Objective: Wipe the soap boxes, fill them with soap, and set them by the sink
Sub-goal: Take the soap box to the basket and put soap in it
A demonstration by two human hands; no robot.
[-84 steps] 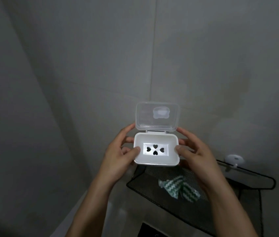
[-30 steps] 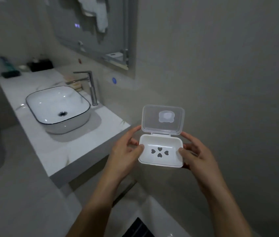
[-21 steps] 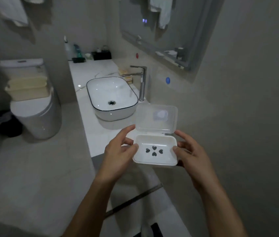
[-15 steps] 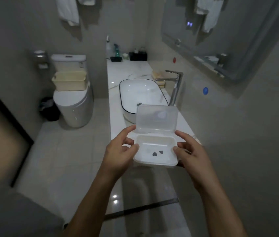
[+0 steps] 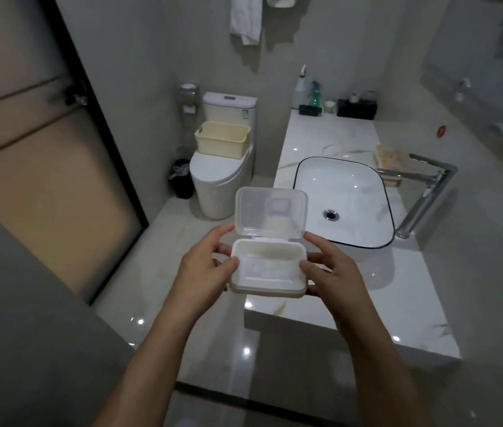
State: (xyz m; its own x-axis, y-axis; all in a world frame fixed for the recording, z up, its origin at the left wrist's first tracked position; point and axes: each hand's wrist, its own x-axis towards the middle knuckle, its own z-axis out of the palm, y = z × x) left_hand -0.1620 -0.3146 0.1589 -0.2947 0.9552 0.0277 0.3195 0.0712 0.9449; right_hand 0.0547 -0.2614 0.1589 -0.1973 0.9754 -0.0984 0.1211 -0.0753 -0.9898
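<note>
I hold a white soap box [image 5: 269, 269] in mid-air in front of me, its clear hinged lid [image 5: 270, 211] standing open. The tray inside looks empty, with faint cut-outs in its floor. My left hand [image 5: 205, 268] grips the box's left side and my right hand [image 5: 334, 274] grips its right side. The box hangs just over the near left corner of the marble counter [image 5: 398, 303]. Beyond it sits the white basin sink [image 5: 348, 192] with a chrome tap [image 5: 422, 192] on its right.
A soap-like stack [image 5: 386, 155] rests on the counter behind the tap. Bottles [image 5: 305, 90] and a black box [image 5: 357, 108] stand at the counter's far end. A toilet [image 5: 219, 177] carrying a cream basket [image 5: 221, 143] and a black bin [image 5: 180, 178] stand left; a door [image 5: 43, 167] fills the left wall.
My view has swung left from the wall and mesh rack to the sink, counter and toilet. Both hands kept the same grip on the open box.
</note>
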